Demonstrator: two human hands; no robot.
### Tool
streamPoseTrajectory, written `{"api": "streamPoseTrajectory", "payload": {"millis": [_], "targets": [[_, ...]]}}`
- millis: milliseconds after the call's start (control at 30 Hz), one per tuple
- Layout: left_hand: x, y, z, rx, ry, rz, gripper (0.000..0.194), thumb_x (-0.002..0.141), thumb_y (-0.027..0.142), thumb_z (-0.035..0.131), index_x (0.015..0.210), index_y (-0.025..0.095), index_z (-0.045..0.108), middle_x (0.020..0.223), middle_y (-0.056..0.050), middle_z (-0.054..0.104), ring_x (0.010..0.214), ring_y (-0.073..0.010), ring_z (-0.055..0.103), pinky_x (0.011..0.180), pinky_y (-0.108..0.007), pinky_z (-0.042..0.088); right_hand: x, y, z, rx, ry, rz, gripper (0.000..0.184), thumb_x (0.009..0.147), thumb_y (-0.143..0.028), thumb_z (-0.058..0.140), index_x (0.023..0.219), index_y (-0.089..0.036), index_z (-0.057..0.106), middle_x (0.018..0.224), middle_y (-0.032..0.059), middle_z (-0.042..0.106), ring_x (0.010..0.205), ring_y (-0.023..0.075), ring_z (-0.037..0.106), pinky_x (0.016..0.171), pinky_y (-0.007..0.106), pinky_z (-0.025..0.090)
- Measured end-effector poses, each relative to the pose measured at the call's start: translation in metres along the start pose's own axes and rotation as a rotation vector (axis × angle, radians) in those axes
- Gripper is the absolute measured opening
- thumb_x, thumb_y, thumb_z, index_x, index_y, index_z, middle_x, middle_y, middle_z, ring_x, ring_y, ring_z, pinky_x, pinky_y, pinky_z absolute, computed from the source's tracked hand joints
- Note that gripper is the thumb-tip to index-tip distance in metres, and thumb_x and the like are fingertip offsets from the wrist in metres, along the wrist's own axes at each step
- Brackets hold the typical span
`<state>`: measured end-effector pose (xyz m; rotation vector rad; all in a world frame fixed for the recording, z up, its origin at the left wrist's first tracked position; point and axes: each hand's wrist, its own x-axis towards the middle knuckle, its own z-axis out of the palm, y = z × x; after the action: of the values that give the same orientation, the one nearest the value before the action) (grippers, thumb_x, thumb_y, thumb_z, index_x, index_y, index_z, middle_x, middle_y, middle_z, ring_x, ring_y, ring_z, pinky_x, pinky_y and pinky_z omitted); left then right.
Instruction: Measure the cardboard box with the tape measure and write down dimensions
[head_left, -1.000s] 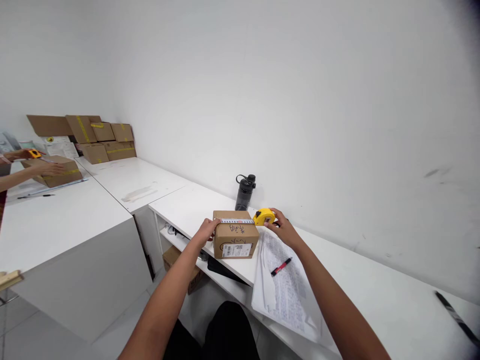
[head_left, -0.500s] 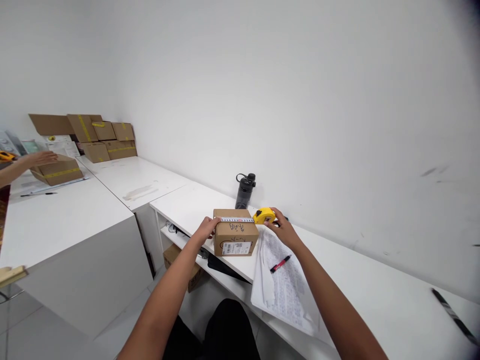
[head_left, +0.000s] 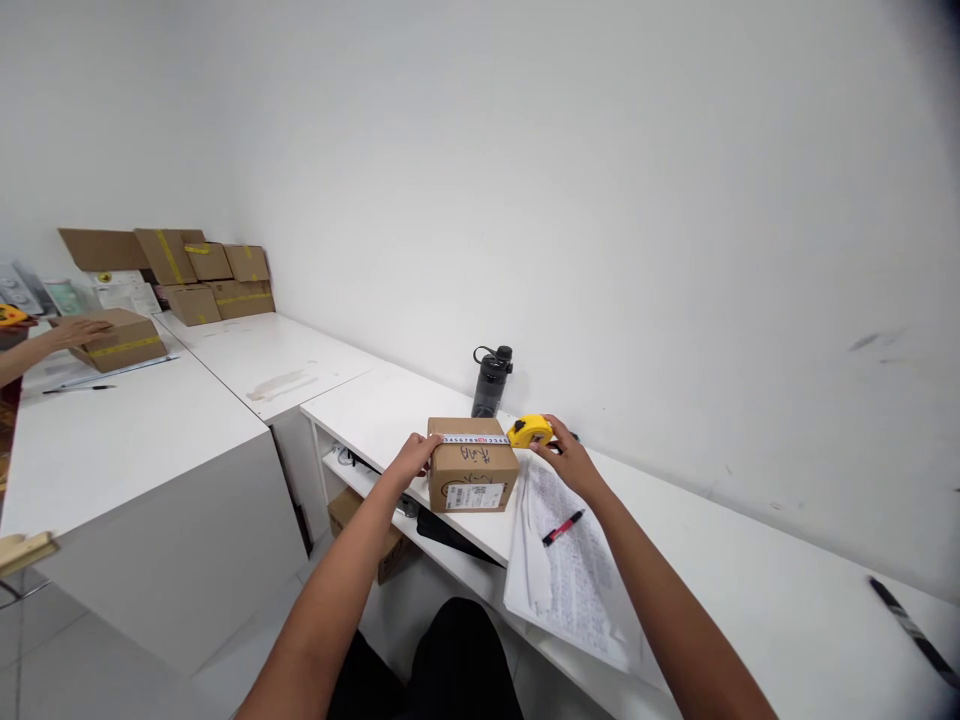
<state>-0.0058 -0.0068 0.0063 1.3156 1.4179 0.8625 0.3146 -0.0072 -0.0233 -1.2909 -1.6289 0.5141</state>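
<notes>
A small cardboard box with handwriting and a white label stands on the white table. Across its top lies the pulled-out blade of a yellow tape measure, its numbers facing up. My left hand pinches the blade's end at the box's left edge. With my right hand I grip the yellow case just beyond the box's right edge. Right of the box, below my right hand, are written paper sheets with a red and black pen on them.
A dark water bottle stands behind the box. At right lies a black marker. Another person's hand touches a taped box at far left, near stacked cartons. A shelf under the table holds a dark flat object.
My hands, the box and the tape measure keep their places. At far left, the other person's hand has moved lower onto their box.
</notes>
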Motion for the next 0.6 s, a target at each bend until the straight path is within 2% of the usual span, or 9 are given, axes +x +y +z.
{"api": "streamPoseTrajectory", "payload": {"millis": [233,400,600], "targets": [[-0.001,-0.001,0.0,-0.012,0.003,0.017,0.041,0.079,0.057,0.052,0.09,0.018,0.044,0.089,-0.006,0.059,0.074,-0.0179,0.055,0.065,-0.03,0.044,-0.003,-0.006,0.0,-0.012,0.004,-0.003,0.064,0.08,-0.052,0.062,0.135,-0.03,0.04,0.13,0.0072,0.055,0.092,0.022,0.062,0.09,0.044,0.051],[0.0,-0.004,0.002,-0.017,0.017,0.04,0.041,0.079,0.059,0.053,0.087,0.02,0.043,0.084,-0.004,0.057,0.071,-0.0162,0.053,0.064,-0.029,0.044,-0.004,-0.01,0.0,-0.011,0.018,-0.051,0.061,0.08,-0.052,0.061,0.133,-0.029,0.042,0.131,0.0074,0.054,0.102,0.0239,0.059,0.092,0.043,0.051],[0.0,-0.006,0.004,-0.03,0.022,0.067,0.038,0.081,0.056,0.053,0.083,0.021,0.04,0.077,0.0,0.053,0.063,-0.0134,0.048,0.061,-0.028,0.043,-0.005,-0.008,0.001,-0.003,0.021,-0.04,0.062,0.08,-0.053,0.061,0.133,-0.029,0.043,0.129,0.0071,0.056,0.099,0.0235,0.061,0.088,0.042,0.052]]}}
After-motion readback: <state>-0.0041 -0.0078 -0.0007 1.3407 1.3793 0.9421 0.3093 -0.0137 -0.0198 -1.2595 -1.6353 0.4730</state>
